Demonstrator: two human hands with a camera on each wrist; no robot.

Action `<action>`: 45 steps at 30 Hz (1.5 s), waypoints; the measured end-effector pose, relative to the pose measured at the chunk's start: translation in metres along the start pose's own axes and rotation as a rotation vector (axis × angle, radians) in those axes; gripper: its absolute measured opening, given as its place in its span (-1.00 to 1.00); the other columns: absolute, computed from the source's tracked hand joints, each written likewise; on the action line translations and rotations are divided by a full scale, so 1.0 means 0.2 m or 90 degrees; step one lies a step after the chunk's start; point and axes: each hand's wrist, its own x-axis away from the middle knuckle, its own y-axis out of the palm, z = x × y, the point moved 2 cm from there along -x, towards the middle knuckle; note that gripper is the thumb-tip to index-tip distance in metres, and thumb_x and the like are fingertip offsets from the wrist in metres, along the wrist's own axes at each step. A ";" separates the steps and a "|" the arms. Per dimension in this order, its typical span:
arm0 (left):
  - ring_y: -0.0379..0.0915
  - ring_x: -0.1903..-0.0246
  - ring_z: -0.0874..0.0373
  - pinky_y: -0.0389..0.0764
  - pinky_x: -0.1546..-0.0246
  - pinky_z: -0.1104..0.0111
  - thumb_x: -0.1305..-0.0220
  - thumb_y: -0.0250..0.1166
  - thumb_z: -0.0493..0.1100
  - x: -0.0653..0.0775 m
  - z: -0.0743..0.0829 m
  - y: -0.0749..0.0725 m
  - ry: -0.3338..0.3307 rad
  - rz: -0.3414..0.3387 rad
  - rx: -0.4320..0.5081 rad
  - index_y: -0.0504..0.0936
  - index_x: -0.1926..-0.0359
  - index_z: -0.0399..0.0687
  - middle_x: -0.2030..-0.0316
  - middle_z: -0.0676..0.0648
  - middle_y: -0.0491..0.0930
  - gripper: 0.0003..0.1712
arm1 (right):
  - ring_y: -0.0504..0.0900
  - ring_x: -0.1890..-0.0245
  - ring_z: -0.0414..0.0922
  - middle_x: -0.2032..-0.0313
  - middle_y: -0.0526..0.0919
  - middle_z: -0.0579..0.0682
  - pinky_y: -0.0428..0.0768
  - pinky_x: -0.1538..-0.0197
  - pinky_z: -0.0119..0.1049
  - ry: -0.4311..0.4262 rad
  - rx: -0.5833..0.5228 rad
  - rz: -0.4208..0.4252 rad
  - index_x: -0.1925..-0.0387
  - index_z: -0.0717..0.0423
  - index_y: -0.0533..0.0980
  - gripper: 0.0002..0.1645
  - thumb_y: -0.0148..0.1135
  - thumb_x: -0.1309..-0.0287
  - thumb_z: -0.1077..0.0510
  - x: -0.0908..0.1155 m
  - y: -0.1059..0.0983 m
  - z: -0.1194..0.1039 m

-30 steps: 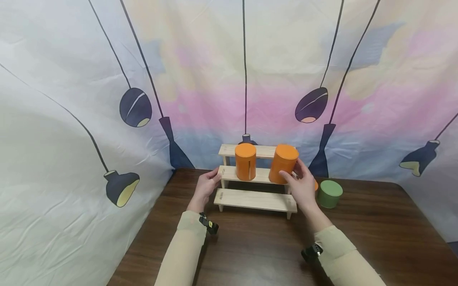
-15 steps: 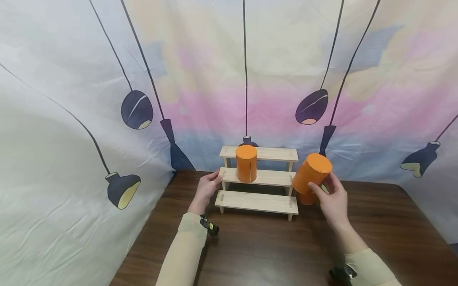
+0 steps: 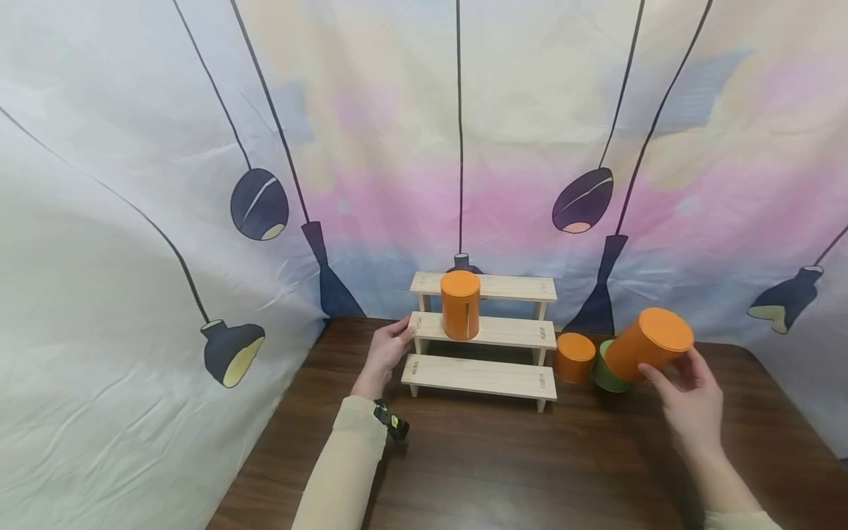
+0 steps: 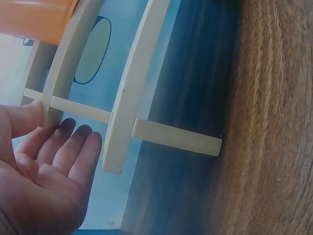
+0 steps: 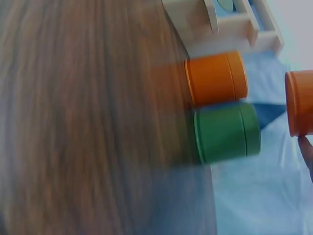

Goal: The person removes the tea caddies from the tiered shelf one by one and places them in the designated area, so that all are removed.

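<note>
Nearest the viewer is the bare front of a dark wooden table, with two pale sleeves reaching in over it; a black wristband shows beside the left one.

Beyond the sleeves are the hands. The right hand, well out to the right, grips a raised orange canister, thumb on the near side, other fingers partly hidden behind. The canister is off the table, its lid leaning to the right. The left hand pinches the left end of the middle shelf of a three-tier wooden rack, thumb against the wood and fingers bent beneath.

Past the rack's right end, a second orange canister stands upright on the table, with a green canister just beside it; whether those two touch is unclear. From the head view the raised one partly covers the green; the right wrist view shows them apart.

On the middle shelf, left of centre, a third orange canister stands upright. The left hand's light hold likely helps steady the rack; the tilted canister seems best kept high, clear of the green lid, and levelled before any setting down.

Farthest back hangs a pastel cloth printed with dark lamps.
</note>
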 end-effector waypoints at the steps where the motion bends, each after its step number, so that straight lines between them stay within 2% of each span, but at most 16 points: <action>1: 0.43 -0.42 -0.19 0.49 -0.40 0.02 -0.60 0.26 -0.23 0.00 0.00 0.00 0.002 -0.001 -0.004 0.46 -0.52 -0.16 -0.50 -0.29 0.39 -0.45 | 0.59 -0.20 -0.24 -0.19 0.64 -0.11 0.60 -0.04 -0.66 0.010 0.010 0.010 -0.46 0.01 0.53 -0.13 0.51 -0.15 0.52 0.00 -0.03 0.00; 5: 0.43 -0.42 -0.19 0.49 -0.39 0.01 -0.60 0.27 -0.21 0.00 -0.01 -0.01 -0.004 0.004 -0.015 0.46 -0.53 -0.12 -0.50 -0.28 0.40 -0.44 | 0.48 -0.34 -0.23 -0.28 0.61 -0.14 0.51 -0.16 -0.68 0.049 0.028 0.045 -0.49 -0.09 0.51 -0.12 0.53 -0.20 0.44 -0.02 -0.10 0.02; 10: 0.42 -0.43 -0.19 0.48 -0.40 0.00 -0.59 0.27 -0.23 0.01 -0.01 -0.01 -0.007 0.007 -0.006 0.46 -0.52 -0.13 -0.50 -0.28 0.40 -0.44 | 0.43 -0.39 -0.20 -0.36 0.60 -0.16 0.45 -0.20 -0.68 0.080 0.025 0.083 -0.49 -0.13 0.51 -0.13 0.53 -0.22 0.39 -0.04 -0.16 0.04; 13: 0.42 -0.43 -0.18 0.47 -0.41 0.01 -0.59 0.27 -0.23 0.00 0.00 0.00 -0.006 0.007 -0.004 0.47 -0.51 -0.14 -0.50 -0.28 0.40 -0.45 | 0.37 -0.46 -0.23 -0.49 0.49 -0.16 0.39 -0.30 -0.67 0.115 0.031 0.099 -0.55 -0.21 0.44 -0.10 0.53 -0.27 0.32 -0.06 -0.20 0.06; 18: 0.43 -0.42 -0.18 0.48 -0.41 0.03 -0.59 0.27 -0.24 0.00 0.00 0.01 -0.004 0.007 -0.003 0.48 -0.51 -0.16 -0.49 -0.28 0.42 -0.46 | 0.25 -0.56 -0.27 -0.60 0.29 -0.17 0.20 -0.49 -0.52 0.179 0.005 0.115 -0.63 -0.26 0.30 -0.03 0.51 -0.31 0.25 -0.10 -0.26 0.10; 24: 0.43 -0.42 -0.18 0.48 -0.40 0.03 -0.60 0.26 -0.25 -0.01 0.00 0.01 -0.004 0.007 -0.002 0.48 -0.50 -0.16 -0.48 -0.28 0.43 -0.47 | 0.16 -0.60 -0.27 -0.64 0.17 -0.19 0.12 -0.54 -0.44 0.234 0.020 0.106 -0.68 -0.30 0.18 0.05 0.51 -0.33 0.18 -0.13 -0.29 0.14; 33: 0.43 -0.42 -0.16 0.48 -0.41 0.05 -0.59 0.26 -0.26 0.00 0.00 0.01 -0.006 0.005 0.000 0.48 -0.51 -0.14 -0.49 -0.26 0.41 -0.46 | 0.10 -0.62 -0.26 -0.66 0.11 -0.13 0.13 -0.56 -0.37 0.271 0.079 0.084 -0.71 -0.31 0.11 0.09 0.50 -0.35 0.11 -0.15 -0.30 0.17; 37: 0.43 -0.42 -0.17 0.49 -0.40 0.03 -0.59 0.26 -0.26 0.00 0.00 0.01 -0.005 0.007 -0.004 0.48 -0.51 -0.14 -0.49 -0.27 0.41 -0.46 | 0.09 -0.63 -0.20 -0.67 0.05 -0.05 0.16 -0.56 -0.33 0.275 0.123 0.065 -0.73 -0.26 0.03 0.11 0.48 -0.37 0.05 -0.15 -0.28 0.19; 41: 0.44 -0.41 -0.18 0.49 -0.40 0.02 -0.60 0.26 -0.26 0.00 0.00 0.01 -0.005 0.007 -0.009 0.49 -0.50 -0.14 -0.48 -0.28 0.43 -0.47 | 0.05 -0.65 -0.10 -0.68 -0.01 0.01 0.17 -0.59 -0.19 0.274 0.186 0.043 -0.75 -0.19 -0.07 0.16 0.46 -0.39 -0.04 -0.16 -0.27 0.20; 45: 0.43 -0.42 -0.17 0.48 -0.40 0.03 -0.60 0.26 -0.26 0.00 0.00 0.01 -0.003 0.006 -0.008 0.49 -0.50 -0.14 -0.48 -0.27 0.42 -0.47 | 0.05 -0.66 -0.01 -0.68 -0.01 0.07 0.18 -0.60 -0.09 0.272 0.220 0.024 -0.76 -0.14 -0.08 0.18 0.45 -0.39 -0.09 -0.16 -0.27 0.21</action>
